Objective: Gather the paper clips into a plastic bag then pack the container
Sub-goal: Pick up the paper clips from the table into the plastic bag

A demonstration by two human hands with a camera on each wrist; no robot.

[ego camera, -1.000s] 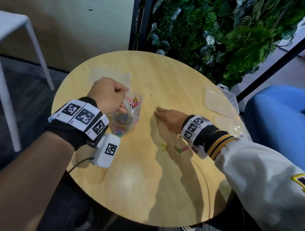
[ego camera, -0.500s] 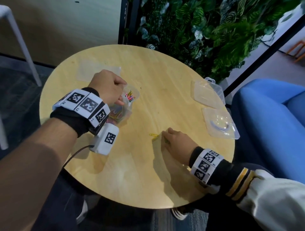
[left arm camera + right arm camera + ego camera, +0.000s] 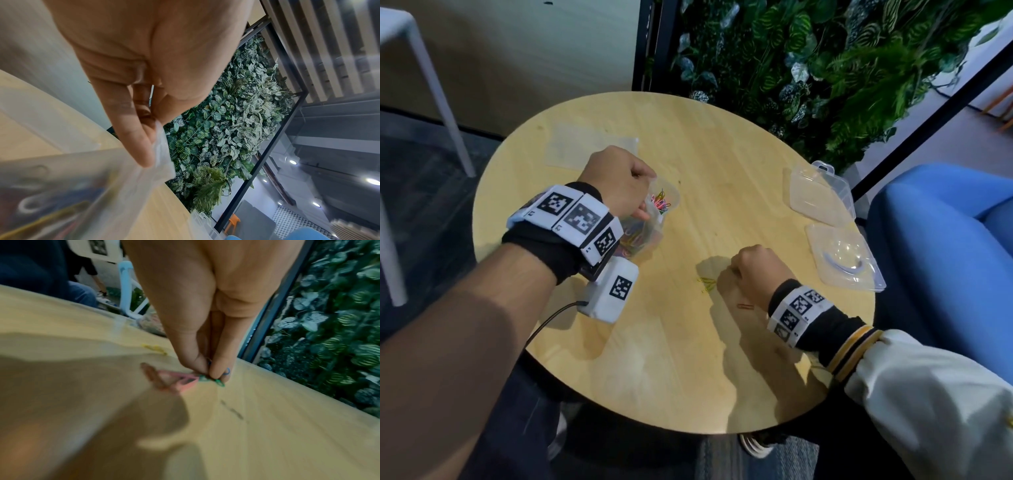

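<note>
Paper clips [image 3: 707,282] still lie loose on the table [image 3: 688,359] — gathering is under way: the right hand [image 3: 753,270] pinches a few, the left hand [image 3: 619,181] pinches the bag [image 3: 654,219] mouth open — next, carry them over and drop them in.

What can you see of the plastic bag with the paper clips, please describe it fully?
The plastic bag is small, clear and thin, with soft creased walls. Its mouth is open, facing up and to the right. Many coloured paper clips show through it: pink, green, yellow. It rests on the round wooden table, left of centre. The left hand pinches its upper edge between thumb and fingers; the right hand does not touch it.
</note>
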